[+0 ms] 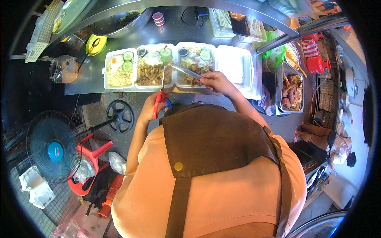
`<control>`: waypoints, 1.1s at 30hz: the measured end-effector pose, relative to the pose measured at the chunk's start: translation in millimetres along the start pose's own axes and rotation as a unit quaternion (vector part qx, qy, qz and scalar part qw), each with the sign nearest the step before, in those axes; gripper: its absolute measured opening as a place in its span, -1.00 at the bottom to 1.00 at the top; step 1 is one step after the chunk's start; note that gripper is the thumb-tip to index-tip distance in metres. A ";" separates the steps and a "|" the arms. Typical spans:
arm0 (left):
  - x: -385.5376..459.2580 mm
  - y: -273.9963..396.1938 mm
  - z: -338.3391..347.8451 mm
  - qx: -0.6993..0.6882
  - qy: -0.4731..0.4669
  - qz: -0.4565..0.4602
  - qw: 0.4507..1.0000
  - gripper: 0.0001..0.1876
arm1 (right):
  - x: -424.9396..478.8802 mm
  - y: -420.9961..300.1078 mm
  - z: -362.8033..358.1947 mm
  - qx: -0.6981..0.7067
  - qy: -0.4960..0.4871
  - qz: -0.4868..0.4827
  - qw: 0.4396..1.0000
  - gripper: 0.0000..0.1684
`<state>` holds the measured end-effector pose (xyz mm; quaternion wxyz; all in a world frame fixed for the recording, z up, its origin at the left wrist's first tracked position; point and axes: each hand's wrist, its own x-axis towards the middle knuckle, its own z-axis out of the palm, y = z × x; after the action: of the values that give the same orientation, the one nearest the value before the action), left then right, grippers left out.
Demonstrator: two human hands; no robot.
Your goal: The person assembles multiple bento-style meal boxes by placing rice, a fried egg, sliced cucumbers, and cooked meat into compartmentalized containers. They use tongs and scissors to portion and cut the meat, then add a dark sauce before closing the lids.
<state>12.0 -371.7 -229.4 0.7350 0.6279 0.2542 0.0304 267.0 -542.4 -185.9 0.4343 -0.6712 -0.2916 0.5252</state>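
My left hand (148, 107) grips red-handled scissors (159, 102), their blades pointing up over the second foam meal box (139, 84). In my right hand (218, 83) are metal tongs (188, 71), whose tips reach above that same box close to the blades. Chopped meat (150, 75), a fried egg (152, 60), cucumber slices (165, 53) and a small lidded sauce cup (142, 52) fill it. A similar box to its right also holds meat (187, 79), partly hidden by the tongs and hand. Leftmost, rice (119, 78) shows with cucumber and egg.
A bare white foam compartment (235, 67) stands at the row's right end. Behind are a wok (125, 25) and stacked sauce cups (158, 18). A metal tray of cooked meat (291, 93) sits right. A pedestal fan (54, 147) stands lower left; another person (339, 145) is far right.
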 end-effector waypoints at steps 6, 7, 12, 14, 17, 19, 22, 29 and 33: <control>-6.6 -5.2 1.0 0.015 -0.004 -0.089 0.996 -0.69 | 15.1 10.3 -10.1 -0.091 -0.014 0.050 0.995 -0.74; -7.1 -3.8 3.1 0.027 0.010 -0.095 0.995 -0.70 | 16.1 11.5 -7.7 -0.087 -0.008 0.042 0.995 -0.75; 2.8 -23.9 0.6 -0.005 0.010 -0.047 0.999 -0.76 | 14.3 0.9 0.4 -0.087 -0.043 0.024 0.995 -0.77; 8.4 -31.5 -2.6 -0.012 0.007 -0.036 0.999 -0.77 | 14.4 4.1 2.1 -0.097 -0.026 0.027 0.995 -0.78; 14.2 -22.9 -3.8 0.012 -0.008 -0.084 0.996 -0.79 | 18.4 13.3 -0.6 -0.123 -0.007 0.036 0.992 -0.77; 15.4 -18.3 -4.1 0.010 -0.018 -0.112 0.993 -0.80 | 18.9 11.1 0.4 -0.145 0.004 0.037 0.989 -0.76; 19.0 -16.3 -3.8 0.057 -0.006 -0.125 0.990 -0.80 | 18.0 8.1 4.4 -0.167 0.021 0.024 0.985 -0.74; 13.9 9.6 -6.0 -0.067 -0.053 -0.138 0.987 -0.73 | 12.7 10.2 -19.9 -0.217 0.048 -0.009 0.975 -0.71; 18.2 10.6 -7.8 -0.026 -0.081 -0.135 0.987 -0.66 | -2.0 -7.4 -25.2 -0.117 0.064 0.034 0.991 -0.68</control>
<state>27.5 -355.8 -226.2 0.7667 0.5690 0.2750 -0.1135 291.1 -547.8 -176.6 0.3528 -0.7589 -0.2995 0.4582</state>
